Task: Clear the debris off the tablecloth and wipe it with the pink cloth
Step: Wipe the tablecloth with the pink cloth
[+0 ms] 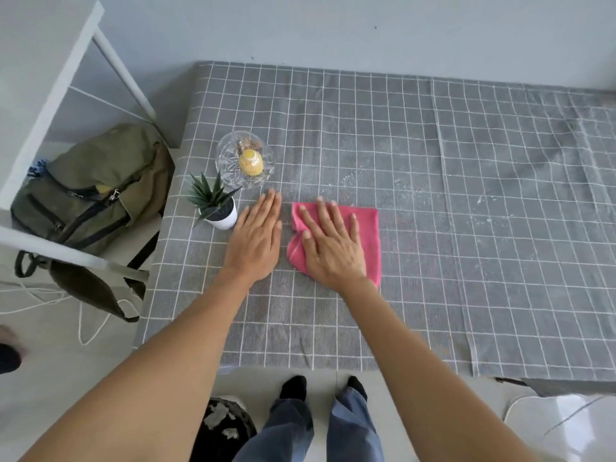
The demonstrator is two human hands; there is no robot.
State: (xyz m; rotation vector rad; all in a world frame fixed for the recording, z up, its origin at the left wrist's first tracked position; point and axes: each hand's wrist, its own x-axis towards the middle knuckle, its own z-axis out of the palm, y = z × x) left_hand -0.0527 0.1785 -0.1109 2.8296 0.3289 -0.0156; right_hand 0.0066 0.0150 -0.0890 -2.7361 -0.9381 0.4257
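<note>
The pink cloth [365, 228] lies flat on the tablecloth [433, 261] under your right hand [333, 248], fingers spread. Sweep toward two o'clock, where white specks [405, 188] remain. Your left hand [256, 241], fingers together, braces the fabric.

My right hand [333, 245] lies flat, fingers spread, on the pink cloth [368, 225] at frame centre; my left hand [258, 238] rests flat on the grey checked tablecloth [466, 261] beside it. White debris [410, 190] speckles the upper right
</note>
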